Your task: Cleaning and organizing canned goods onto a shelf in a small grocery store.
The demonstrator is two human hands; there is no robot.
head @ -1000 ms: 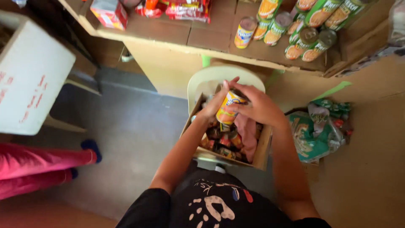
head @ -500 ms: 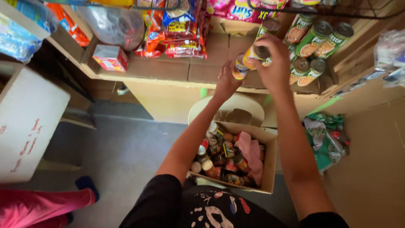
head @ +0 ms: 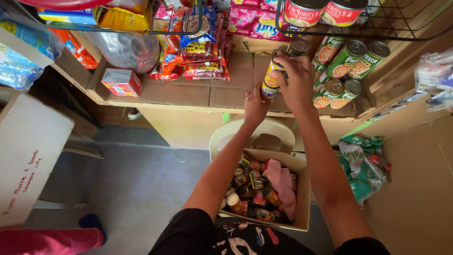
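Observation:
Both my hands are up at a cardboard-lined shelf (head: 188,94). My right hand (head: 297,78) grips a yellow-labelled can (head: 272,78) from above and the side. My left hand (head: 255,106) supports the same can from below. The can stands at the shelf's edge, just left of a cluster of green-labelled cans (head: 344,71). Below my arms an open cardboard box (head: 302,189) sits on a pale plastic chair (head: 226,137). It holds several small cans and a pink cloth (head: 283,184).
Snack packets (head: 198,52) and a small red box (head: 121,81) lie on the shelf's left part. A wire basket (head: 358,23) with red cans hangs above. Green bags (head: 363,165) lie at the right. A white board (head: 28,156) leans at the left.
My hands lifted a yellow-labelled can out of the box and up to the shelf. It now stands at the shelf's edge beside the green-labelled cans.

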